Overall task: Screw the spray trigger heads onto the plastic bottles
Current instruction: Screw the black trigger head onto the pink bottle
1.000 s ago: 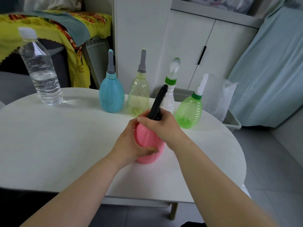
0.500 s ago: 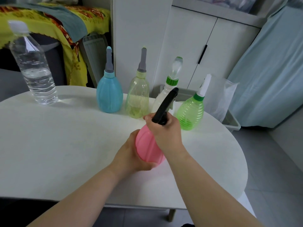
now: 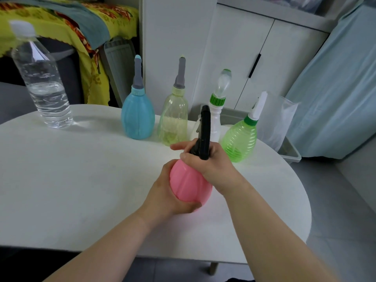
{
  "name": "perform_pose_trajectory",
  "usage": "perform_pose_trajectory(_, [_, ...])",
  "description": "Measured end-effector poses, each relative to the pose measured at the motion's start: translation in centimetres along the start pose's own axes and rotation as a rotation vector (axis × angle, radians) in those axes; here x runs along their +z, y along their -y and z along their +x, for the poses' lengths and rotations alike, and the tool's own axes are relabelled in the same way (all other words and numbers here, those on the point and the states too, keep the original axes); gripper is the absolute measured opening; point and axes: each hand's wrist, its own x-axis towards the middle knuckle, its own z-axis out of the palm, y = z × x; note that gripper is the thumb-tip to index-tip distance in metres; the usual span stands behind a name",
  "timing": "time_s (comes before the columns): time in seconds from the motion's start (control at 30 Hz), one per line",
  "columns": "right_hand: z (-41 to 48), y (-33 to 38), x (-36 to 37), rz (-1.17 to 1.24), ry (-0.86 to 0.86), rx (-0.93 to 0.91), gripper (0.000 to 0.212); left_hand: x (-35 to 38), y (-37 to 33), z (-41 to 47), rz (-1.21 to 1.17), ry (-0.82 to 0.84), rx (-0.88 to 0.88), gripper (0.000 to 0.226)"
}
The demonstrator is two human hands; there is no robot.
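Note:
A pink bottle [image 3: 188,185] sits at the middle of the white table [image 3: 77,180], tilted slightly. My left hand [image 3: 168,197] wraps around its lower left side. A black spray trigger head [image 3: 204,132] stands on the bottle's neck, and my right hand [image 3: 209,161] grips it at its base. The neck itself is hidden under my fingers. Behind stand a blue bottle [image 3: 138,117], a pale yellow bottle [image 3: 174,121], a white bottle [image 3: 216,110] and a green bottle [image 3: 241,137], each with a trigger head on top.
A clear water bottle [image 3: 41,78] with a white cap stands at the table's back left. White cabinets [image 3: 254,53] and a grey bin [image 3: 289,147] are behind the table. A light blue curtain [image 3: 337,82] hangs at the right.
The black trigger head has turned from leaning right to pointing almost straight up and away. My right hand has shifted its grip around its base. The left hand still holds the pink bottle.

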Motion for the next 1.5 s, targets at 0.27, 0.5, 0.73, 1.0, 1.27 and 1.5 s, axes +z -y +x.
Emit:
perform_pose_trajectory(0.27, [-0.2, -0.7, 2.1, -0.208, -0.501, -0.053, 0.027, 0.5, 0.4, 0.1, -0.02, 0.014, 0.03, 0.091])
perform_pose_trajectory(0.5, [-2.4, -1.1, 2.6, -0.226, -0.566, -0.008, 0.028, 0.6, 0.2, -0.2, -0.064, 0.064, 0.062, 0.101])
perform_pose_trajectory(0.73, [-3.6, -0.2, -5.3, -0.166, -0.756, -0.008, 0.017, 0.7, -0.4, -0.5, 0.173, 0.066, 0.095, 0.07])
perform_pose_trajectory(1.0, [-4.3, -2.0, -15.0, -0.174, -0.917, 0.162, 0.018, 2.1, 0.5, 0.0, 0.704, 0.141, 0.195, 0.049])
perform_pose_trajectory(1.27, [-3.6, -3.5, -16.7, -0.182, -0.875, 0.2, 0.027, 2.4, 0.7, 0.1, 0.724, 0.106, 0.196, 0.048])
perform_pose_trajectory(1.5, [-3.4, -3.8, -17.4, -0.169, -0.859, 0.216, 0.033, 2.4, 0.8, 0.0, 0.743, 0.082, 0.212, 0.049])
